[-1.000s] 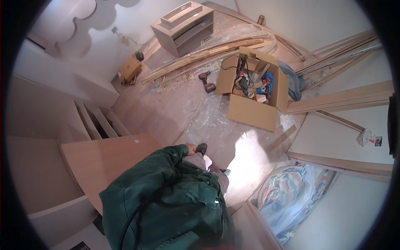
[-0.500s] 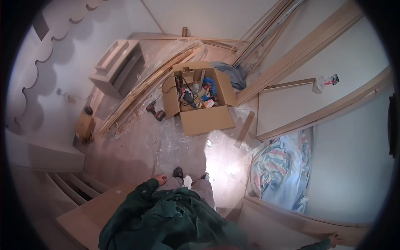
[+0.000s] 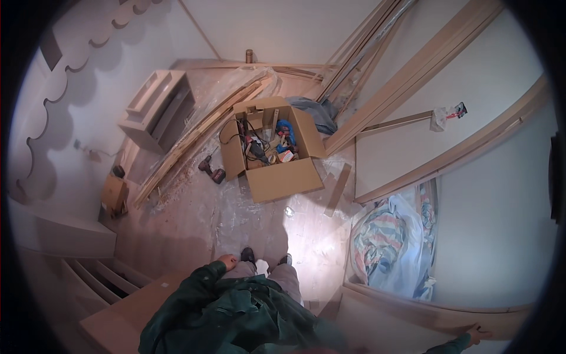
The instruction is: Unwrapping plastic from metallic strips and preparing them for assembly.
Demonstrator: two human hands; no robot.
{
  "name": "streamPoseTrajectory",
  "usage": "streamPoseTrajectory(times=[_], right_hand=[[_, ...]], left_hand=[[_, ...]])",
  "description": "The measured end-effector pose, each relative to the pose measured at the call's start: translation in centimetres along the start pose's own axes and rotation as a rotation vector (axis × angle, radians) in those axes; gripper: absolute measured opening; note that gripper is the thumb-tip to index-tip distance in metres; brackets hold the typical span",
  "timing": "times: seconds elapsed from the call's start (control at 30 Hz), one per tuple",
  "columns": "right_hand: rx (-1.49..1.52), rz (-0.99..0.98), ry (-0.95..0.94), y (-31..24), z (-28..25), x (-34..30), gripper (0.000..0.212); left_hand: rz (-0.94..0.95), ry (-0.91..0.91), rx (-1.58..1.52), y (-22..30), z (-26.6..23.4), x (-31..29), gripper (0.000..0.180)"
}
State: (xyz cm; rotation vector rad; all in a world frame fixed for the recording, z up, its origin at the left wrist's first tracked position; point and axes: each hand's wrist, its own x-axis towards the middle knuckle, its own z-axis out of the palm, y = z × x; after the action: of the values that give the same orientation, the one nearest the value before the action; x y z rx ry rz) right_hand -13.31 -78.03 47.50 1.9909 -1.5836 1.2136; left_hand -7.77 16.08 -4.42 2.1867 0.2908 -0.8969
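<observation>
I stand on a dusty floor and look down at my green jacket and my shoes. My left hand (image 3: 227, 261) hangs beside my left thigh with nothing visible in it; its fingers are too small to read. My right hand (image 3: 477, 335) reaches out to the lower right and grips the upper edge of a long pale wooden board (image 3: 413, 307) that runs along the wall there.
An open cardboard box (image 3: 283, 183) of tools stands on the floor ahead, with a cordless drill (image 3: 211, 171) lying to its left. Long slats (image 3: 194, 141) and a small cabinet (image 3: 156, 109) lie further left. A plastic bag of striped cloth (image 3: 383, 248) sits on the right. A flat panel (image 3: 124, 312) is at the lower left.
The view has swung round, so the box sits more centrally ahead. My right hand has come into sight at the lower right, on the board's edge. My left hand stays by my thigh.
</observation>
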Motion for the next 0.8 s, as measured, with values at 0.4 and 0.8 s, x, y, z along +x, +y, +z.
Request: streamPoseTrajectory(times=[0.4,0.8], right_hand=[[0.014,0.097,-0.100,-3.6,-1.5,-2.2,0.086],[0.006,0.140,-0.100,-3.7,-3.2,-3.5,0.083]], left_hand=[[-0.036,-0.009,-0.043,-1.9,0.2,-0.3,0.037],[-0.034,-0.042,0.029,-0.8,-0.7,0.2,0.041]])
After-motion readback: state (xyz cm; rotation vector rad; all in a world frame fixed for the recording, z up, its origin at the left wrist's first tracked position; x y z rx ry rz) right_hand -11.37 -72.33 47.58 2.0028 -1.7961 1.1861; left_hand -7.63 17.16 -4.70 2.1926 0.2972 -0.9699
